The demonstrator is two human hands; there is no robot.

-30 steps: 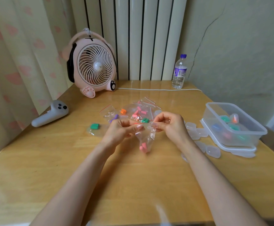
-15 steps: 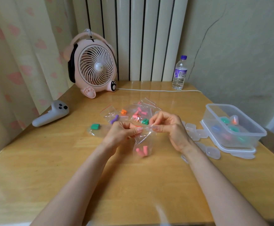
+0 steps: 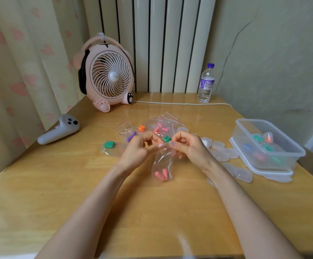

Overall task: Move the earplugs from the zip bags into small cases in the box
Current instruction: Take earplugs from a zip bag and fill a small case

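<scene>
A small clear zip bag [image 3: 162, 166] hangs above the table with two pink earplugs [image 3: 161, 174] at its bottom. My left hand [image 3: 139, 149] and my right hand [image 3: 188, 146] pinch its top edge from either side. Behind my hands lie several more zip bags [image 3: 159, 126] with pink, orange, purple and green earplugs. One bag with a green earplug [image 3: 109, 144] lies to the left. A clear plastic box [image 3: 267, 144] at the right holds small cases with coloured earplugs. Several empty translucent cases [image 3: 226, 154] lie between my right hand and the box.
A pink desk fan [image 3: 107, 79] stands at the back left, with its white cable [image 3: 181, 103] running along the back. A water bottle [image 3: 206, 84] stands at the back. A grey controller [image 3: 58, 132] lies near the left edge. The box sits on its lid [image 3: 275, 172].
Both hands keep hold of the bag's top. The bag hangs straighter now, and the pink earplugs have settled at its bottom.
</scene>
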